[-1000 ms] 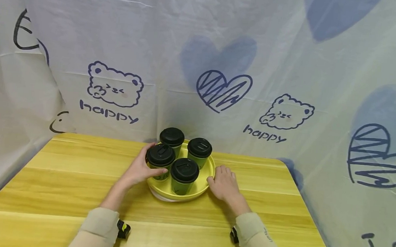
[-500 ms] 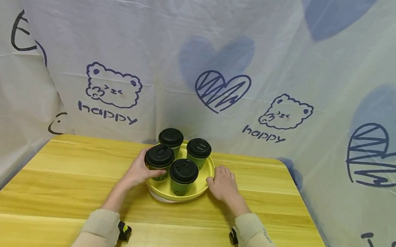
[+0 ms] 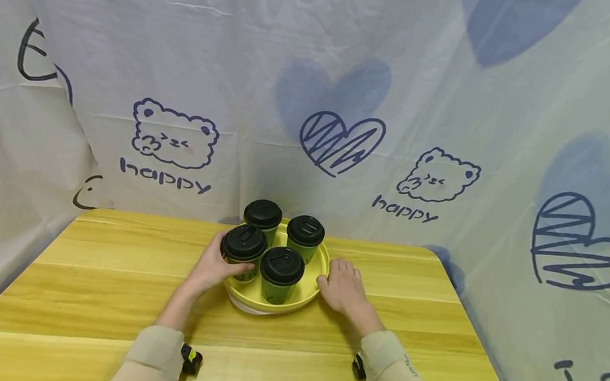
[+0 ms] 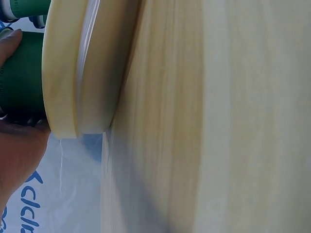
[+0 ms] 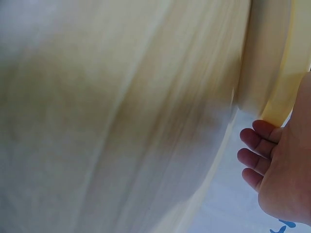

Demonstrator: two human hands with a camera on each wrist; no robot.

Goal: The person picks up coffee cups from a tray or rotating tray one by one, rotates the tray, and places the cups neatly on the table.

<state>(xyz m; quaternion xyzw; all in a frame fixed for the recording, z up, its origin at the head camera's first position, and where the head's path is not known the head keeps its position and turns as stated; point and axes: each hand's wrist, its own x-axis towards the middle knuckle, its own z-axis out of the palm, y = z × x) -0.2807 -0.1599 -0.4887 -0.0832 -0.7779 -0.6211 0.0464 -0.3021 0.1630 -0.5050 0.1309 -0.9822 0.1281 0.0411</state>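
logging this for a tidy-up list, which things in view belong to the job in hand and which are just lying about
Part of the job:
- left hand
- lidded cup it grips
- three other lidded cups
- yellow tray under them
- right hand, at the tray's rim

Just surroundings:
- wooden table
- printed cloth

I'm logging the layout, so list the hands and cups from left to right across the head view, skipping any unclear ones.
Left hand → left cup → right cup → right hand. The far cup and near cup overlap their neighbours, so I leave them out.
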